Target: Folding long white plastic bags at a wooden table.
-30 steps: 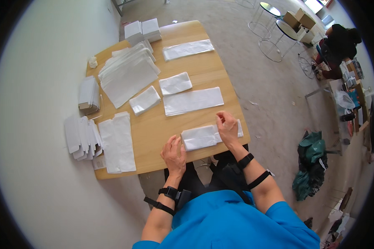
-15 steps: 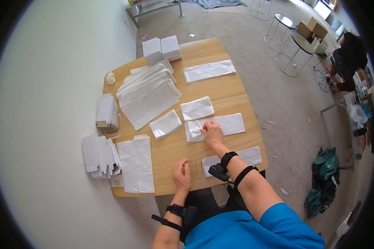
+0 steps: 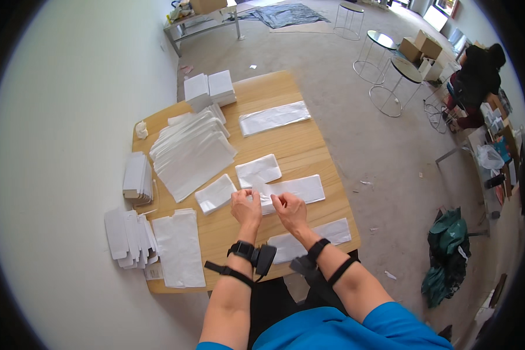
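Observation:
Both my hands are over a long white folded strip (image 3: 304,188) on the wooden table (image 3: 221,256). My left hand (image 3: 247,207) is closed in a pinch at the strip's left end. Just to the right, my right hand (image 3: 290,209) pinches too, its fingertips at the same end. Between them runs a crinkled thin white sheet (image 3: 265,196), partly hidden by my fingers; whether paper or plastic film, I cannot tell. A short folded white piece (image 3: 258,170) lies just beyond my hands, and another (image 3: 215,193) at their left. Nearer me is a second long strip (image 3: 332,233), partly behind my right forearm.
Fanned white sheets (image 3: 192,157) cover the table's far left. White box stacks (image 3: 220,87) stand at the back, with flat white cartons (image 3: 128,233) along the wall side. Another strip (image 3: 274,118) lies farther off. A person (image 3: 477,79) bends by a side table at right.
My left hand has moved forward from the table's near edge to the strip's left end, beside my right hand. The whole view has shifted slightly.

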`<action>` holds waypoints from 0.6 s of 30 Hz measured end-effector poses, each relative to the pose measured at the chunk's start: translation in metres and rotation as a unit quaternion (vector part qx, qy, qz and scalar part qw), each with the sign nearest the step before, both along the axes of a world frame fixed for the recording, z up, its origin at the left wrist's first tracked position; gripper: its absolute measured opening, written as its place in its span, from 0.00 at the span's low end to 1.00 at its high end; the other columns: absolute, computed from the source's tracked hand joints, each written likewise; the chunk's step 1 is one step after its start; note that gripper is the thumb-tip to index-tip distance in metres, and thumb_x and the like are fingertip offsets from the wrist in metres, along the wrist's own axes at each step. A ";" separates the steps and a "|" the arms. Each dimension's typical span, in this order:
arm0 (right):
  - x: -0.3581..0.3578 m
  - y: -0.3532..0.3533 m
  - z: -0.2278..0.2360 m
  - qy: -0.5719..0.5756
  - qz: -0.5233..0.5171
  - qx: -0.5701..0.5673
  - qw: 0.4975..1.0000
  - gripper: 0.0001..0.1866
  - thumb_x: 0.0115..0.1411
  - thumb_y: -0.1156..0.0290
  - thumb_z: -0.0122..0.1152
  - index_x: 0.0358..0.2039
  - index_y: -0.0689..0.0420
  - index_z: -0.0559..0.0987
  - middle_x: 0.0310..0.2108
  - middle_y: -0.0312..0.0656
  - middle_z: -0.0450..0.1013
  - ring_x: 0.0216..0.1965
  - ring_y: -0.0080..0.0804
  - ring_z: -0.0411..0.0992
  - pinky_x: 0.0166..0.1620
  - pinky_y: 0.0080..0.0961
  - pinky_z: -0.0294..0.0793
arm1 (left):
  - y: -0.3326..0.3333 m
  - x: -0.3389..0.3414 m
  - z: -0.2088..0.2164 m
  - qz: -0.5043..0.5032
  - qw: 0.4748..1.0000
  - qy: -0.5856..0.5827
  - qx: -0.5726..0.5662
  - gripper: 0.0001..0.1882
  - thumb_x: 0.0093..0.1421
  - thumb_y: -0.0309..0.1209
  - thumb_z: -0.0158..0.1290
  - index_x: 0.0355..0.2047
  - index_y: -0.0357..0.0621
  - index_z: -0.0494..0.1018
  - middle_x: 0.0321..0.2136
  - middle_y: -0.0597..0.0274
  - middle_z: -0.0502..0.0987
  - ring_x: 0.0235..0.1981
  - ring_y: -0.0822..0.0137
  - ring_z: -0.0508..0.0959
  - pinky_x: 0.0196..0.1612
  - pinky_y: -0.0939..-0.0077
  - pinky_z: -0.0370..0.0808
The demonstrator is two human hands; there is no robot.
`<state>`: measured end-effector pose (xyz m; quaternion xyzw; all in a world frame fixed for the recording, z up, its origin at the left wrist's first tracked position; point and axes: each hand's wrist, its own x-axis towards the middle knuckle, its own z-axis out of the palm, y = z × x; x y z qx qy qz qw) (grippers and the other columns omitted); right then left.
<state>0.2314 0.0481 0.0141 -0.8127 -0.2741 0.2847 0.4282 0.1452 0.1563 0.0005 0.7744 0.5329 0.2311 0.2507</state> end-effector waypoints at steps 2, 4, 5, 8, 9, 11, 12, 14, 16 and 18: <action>-0.009 -0.020 0.000 0.106 -0.020 -0.087 0.990 0.20 0.58 0.52 0.60 0.35 0.58 0.78 0.40 0.49 0.75 0.41 0.43 0.74 0.41 0.35 0.74 | -0.017 0.002 0.023 -0.079 0.987 -0.121 -0.065 0.12 0.58 0.38 0.55 0.27 0.42 0.74 0.37 0.57 0.76 0.36 0.60 0.76 0.41 0.66 0.72; -0.022 -0.039 -0.016 0.683 -0.159 0.234 0.674 0.29 0.58 0.44 0.58 0.48 0.55 0.72 0.49 0.46 0.72 0.46 0.39 0.73 0.49 0.34 0.74 | -0.034 -0.007 0.058 -0.155 0.951 -0.235 -0.128 0.10 0.61 0.36 0.53 0.28 0.42 0.73 0.37 0.58 0.76 0.37 0.64 0.76 0.41 0.69 0.72; -0.022 -0.041 -0.013 0.684 -0.159 0.240 0.670 0.29 0.58 0.44 0.58 0.48 0.55 0.72 0.49 0.46 0.72 0.46 0.39 0.73 0.49 0.34 0.74 | -0.040 -0.022 0.076 -0.182 0.917 -0.269 -0.232 0.08 0.64 0.33 0.50 0.34 0.41 0.72 0.38 0.60 0.76 0.39 0.68 0.76 0.43 0.72 0.72; -0.017 -0.054 0.001 0.644 -0.180 0.460 0.585 0.28 0.59 0.51 0.61 0.53 0.54 0.69 0.49 0.40 0.72 0.48 0.34 0.72 0.56 0.32 0.69 | -0.051 -0.062 0.120 -0.188 0.834 -0.351 -0.383 0.08 0.67 0.31 0.46 0.42 0.41 0.70 0.39 0.62 0.77 0.42 0.72 0.76 0.45 0.76 0.73; -0.014 -0.060 -0.006 0.647 -0.179 0.462 0.580 0.28 0.59 0.51 0.61 0.53 0.54 0.69 0.49 0.40 0.72 0.48 0.34 0.72 0.56 0.32 0.69 | -0.052 -0.077 0.131 -0.166 0.790 -0.408 -0.427 0.09 0.67 0.31 0.46 0.44 0.42 0.69 0.39 0.63 0.77 0.42 0.72 0.76 0.46 0.76 0.73; 0.001 -0.080 -0.029 0.578 -0.233 0.433 0.651 0.18 0.60 0.59 0.61 0.47 0.53 0.74 0.44 0.37 0.75 0.46 0.31 0.72 0.53 0.31 0.71 | -0.047 -0.101 0.129 -0.152 0.789 -0.404 -0.438 0.08 0.67 0.32 0.46 0.43 0.42 0.69 0.39 0.64 0.77 0.41 0.74 0.76 0.46 0.77 0.73; -0.001 -0.088 -0.016 0.568 -0.197 0.406 0.688 0.10 0.59 0.65 0.61 0.40 0.54 0.78 0.38 0.33 0.76 0.39 0.25 0.73 0.46 0.26 0.73 | -0.045 -0.122 0.126 -0.123 0.792 -0.405 -0.439 0.07 0.67 0.32 0.46 0.41 0.42 0.69 0.38 0.65 0.76 0.40 0.75 0.76 0.47 0.78 0.72; -0.009 -0.115 -0.009 0.511 -0.181 0.309 0.781 0.10 0.59 0.65 0.62 0.40 0.55 0.78 0.36 0.32 0.76 0.35 0.23 0.73 0.42 0.23 0.73 | -0.049 -0.145 0.112 -0.104 0.798 -0.389 -0.448 0.07 0.67 0.32 0.47 0.41 0.42 0.69 0.38 0.65 0.76 0.40 0.75 0.76 0.47 0.78 0.72; -0.021 -0.144 -0.008 0.372 -0.145 0.180 0.899 0.10 0.58 0.67 0.63 0.36 0.60 0.80 0.29 0.30 0.76 0.29 0.19 0.71 0.35 0.18 0.71 | -0.060 -0.163 0.095 -0.089 0.802 -0.375 -0.456 0.07 0.67 0.32 0.47 0.41 0.42 0.69 0.37 0.65 0.77 0.39 0.75 0.76 0.48 0.77 0.72; -0.038 -0.174 -0.006 0.295 -0.131 0.147 0.935 0.11 0.58 0.66 0.63 0.35 0.61 0.81 0.29 0.31 0.77 0.29 0.18 0.71 0.34 0.18 0.71 | -0.070 -0.181 0.069 -0.060 0.814 -0.349 -0.461 0.08 0.66 0.33 0.50 0.40 0.42 0.70 0.36 0.66 0.77 0.37 0.77 0.75 0.46 0.79 0.71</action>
